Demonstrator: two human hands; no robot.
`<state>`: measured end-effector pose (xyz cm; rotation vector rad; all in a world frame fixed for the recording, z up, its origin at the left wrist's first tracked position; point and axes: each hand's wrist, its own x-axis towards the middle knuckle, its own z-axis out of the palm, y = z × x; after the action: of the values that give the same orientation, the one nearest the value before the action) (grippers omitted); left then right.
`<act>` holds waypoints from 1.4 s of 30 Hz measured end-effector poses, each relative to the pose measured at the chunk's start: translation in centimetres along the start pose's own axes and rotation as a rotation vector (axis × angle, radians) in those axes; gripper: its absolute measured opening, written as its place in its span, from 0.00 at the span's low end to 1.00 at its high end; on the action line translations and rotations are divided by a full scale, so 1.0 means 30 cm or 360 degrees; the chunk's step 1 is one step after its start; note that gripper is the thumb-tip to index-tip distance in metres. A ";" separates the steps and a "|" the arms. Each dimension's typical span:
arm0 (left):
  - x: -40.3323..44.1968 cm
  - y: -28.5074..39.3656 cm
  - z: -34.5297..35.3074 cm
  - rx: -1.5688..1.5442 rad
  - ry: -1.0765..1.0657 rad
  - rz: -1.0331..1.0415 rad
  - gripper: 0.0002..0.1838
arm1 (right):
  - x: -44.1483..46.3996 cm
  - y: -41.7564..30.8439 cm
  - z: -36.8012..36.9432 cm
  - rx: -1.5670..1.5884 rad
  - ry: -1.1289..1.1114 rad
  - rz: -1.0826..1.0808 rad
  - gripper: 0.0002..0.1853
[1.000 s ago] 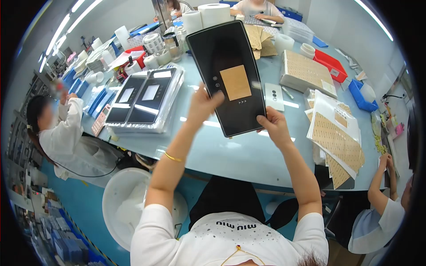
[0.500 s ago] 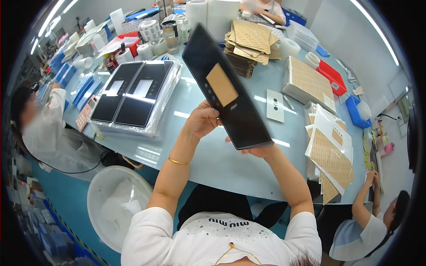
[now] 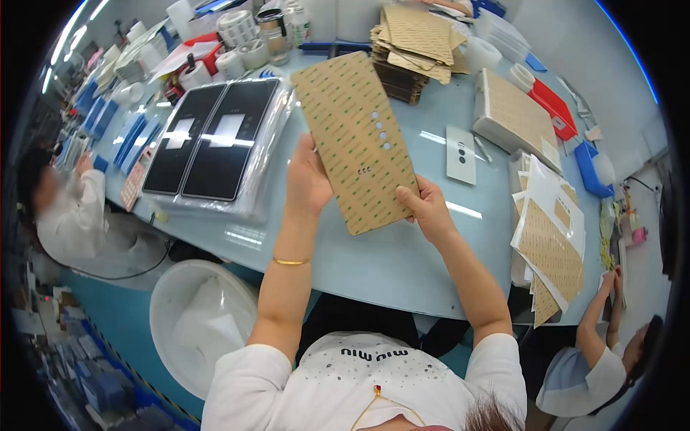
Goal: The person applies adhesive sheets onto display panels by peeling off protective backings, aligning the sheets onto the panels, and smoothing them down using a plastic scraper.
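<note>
A flat rectangular panel (image 3: pixel 359 144) is tilted over the table, its tan, green-printed backing paper facing me. A row of several round holes runs along its right part, and small dark cut-outs lie lower down. My right hand (image 3: pixel 425 208) is closed on the panel's lower right edge, thumb on the backing. At the left edge is my left hand (image 3: pixel 307 176), blurred, its fingers partly hidden, so its grip cannot be made out. Left of it, two black panels (image 3: pixel 228 140) with light windows lie on a plastic-wrapped stack. A small grey plate with dark holes (image 3: pixel 461 156) lies to the right.
A pile of tan-backed sheets (image 3: pixel 417 39) stands at the back. On the right are a paper-covered block (image 3: pixel 514 118), a red tray (image 3: pixel 552 108), a blue bin (image 3: pixel 593 169) and loose sheets (image 3: pixel 550 237). A white tub (image 3: pixel 169 323) stands below. Co-workers sit at both sides.
The panel has turned over, from its black face to its tan backing. My right hand has moved from beneath its lower end to the right edge; my left hand has shifted slightly up and left.
</note>
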<state>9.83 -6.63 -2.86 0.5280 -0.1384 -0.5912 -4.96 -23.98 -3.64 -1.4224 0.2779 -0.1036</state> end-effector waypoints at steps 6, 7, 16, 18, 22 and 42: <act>-0.035 -0.001 0.038 0.0156 0.0241 0.0493 0.25 | -0.005 -0.151 -0.013 -0.0155 -0.0128 -0.0208 0.19; -0.038 0.007 0.040 0.0023 0.0301 0.0466 0.24 | 0.028 -0.187 -0.026 -0.0166 -0.0117 -0.0232 0.19; -0.044 -0.029 0.052 0.0329 0.0283 0.0116 0.18 | 0.666 -0.582 -0.290 -0.0133 0.0648 -0.0537 0.22; -0.053 -0.027 0.068 0.0425 0.0338 0.0003 0.16 | 0.703 -0.608 -0.283 -0.0370 0.0603 -0.0634 0.22; -0.048 -0.020 0.062 0.0459 0.0315 -0.0026 0.12 | 0.635 -0.626 -0.150 -0.1328 0.0457 -0.0872 0.20; -0.215 0.014 0.018 0.1873 -0.0122 0.1043 0.07 | -0.549 -0.488 0.141 0.0914 -0.1289 -0.0845 0.41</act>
<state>4.58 -2.94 -2.04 1.5169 -0.7226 0.1854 -18.38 -18.23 13.38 -0.8363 -0.7514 -0.0278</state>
